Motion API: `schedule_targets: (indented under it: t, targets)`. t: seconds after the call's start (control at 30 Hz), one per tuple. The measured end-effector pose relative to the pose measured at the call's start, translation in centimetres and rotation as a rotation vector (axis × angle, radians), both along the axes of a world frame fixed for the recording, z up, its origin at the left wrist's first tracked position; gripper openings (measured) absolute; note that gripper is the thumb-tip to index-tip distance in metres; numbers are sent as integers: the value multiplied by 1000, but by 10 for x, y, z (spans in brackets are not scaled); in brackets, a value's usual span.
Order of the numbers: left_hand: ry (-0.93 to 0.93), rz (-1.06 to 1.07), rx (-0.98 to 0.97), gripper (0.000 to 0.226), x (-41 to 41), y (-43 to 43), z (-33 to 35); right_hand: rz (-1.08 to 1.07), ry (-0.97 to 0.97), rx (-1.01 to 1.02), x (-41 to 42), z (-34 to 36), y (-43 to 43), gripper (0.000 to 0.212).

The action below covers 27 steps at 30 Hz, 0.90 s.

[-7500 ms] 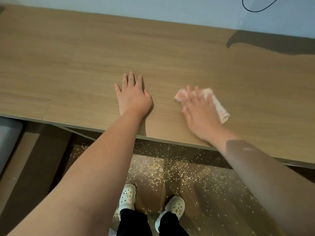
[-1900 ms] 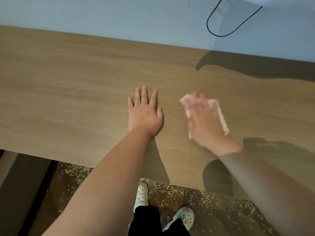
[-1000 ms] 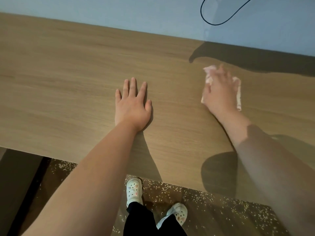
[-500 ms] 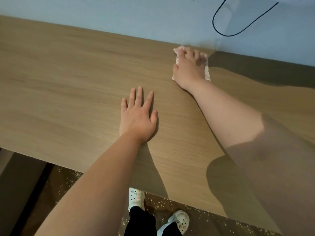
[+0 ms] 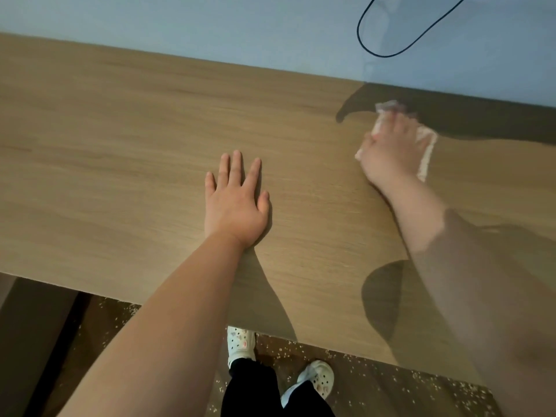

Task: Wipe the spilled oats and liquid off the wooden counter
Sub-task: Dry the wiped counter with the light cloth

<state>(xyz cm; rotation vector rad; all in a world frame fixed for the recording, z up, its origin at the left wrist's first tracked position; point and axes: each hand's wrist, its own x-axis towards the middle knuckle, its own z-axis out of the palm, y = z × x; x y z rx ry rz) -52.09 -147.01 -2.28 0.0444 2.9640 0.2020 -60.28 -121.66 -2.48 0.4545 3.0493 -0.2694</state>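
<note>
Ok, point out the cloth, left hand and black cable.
cloth [image 5: 427, 150]: head view, its exposed right edge.
left hand [image 5: 233, 206]: head view, back of the hand.
black cable [image 5: 383, 56]: head view, bottom of its loop.

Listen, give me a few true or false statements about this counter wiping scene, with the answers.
1. The left hand lies flat on the wooden counter. True.
2. The right hand presses a green sponge. False: it presses a pale cloth.
3. Oats lie scattered on the floor. True.
4. The person is barefoot. False: they wear white clogs.
5. A black cable loops on the wall. True.
</note>
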Motion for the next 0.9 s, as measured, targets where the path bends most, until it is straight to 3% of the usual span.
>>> schedule_targets:
  t: [0.13, 0.2, 0.27, 0.4, 0.47, 0.53, 0.6, 0.67, 0.7, 0.77, 0.9]
  targets:
    - [1, 2, 1, 62, 0, 0, 1, 550, -85, -1, 79, 2, -53, 62]
    - [-2, 0, 4, 62, -1, 0, 1, 702, -126, 19, 93, 7, -34, 63]
    - [4, 2, 2, 63, 0, 0, 0, 605, -98, 85, 74, 6, -3, 61]
    - [9, 4, 6, 62, -1, 0, -1, 84, -88, 49, 34, 0, 16, 58]
    - [13, 2, 0, 62, -1, 0, -1, 55, -70, 52, 41, -3, -14, 59]
    - [12, 3, 4, 62, 0, 0, -1, 234, -40, 97, 71, -4, -42, 60]
    - [16, 4, 11, 62, 0, 0, -1, 565, -48, 118, 111, -5, -51, 60]
    - [12, -2, 12, 62, -1, 0, -1, 877, -84, 107, 137, -5, -31, 59]
    - [7, -2, 9, 62, -1, 0, 0, 934, -88, 117, 137, -5, -14, 60]
    - [2, 1, 3, 62, -1, 0, 0, 795, -74, 173, 115, -6, 15, 61]
    - [-2, -7, 12, 63, 0, 1, 1, 28, -17, 53, 63, 2, 16, 57]
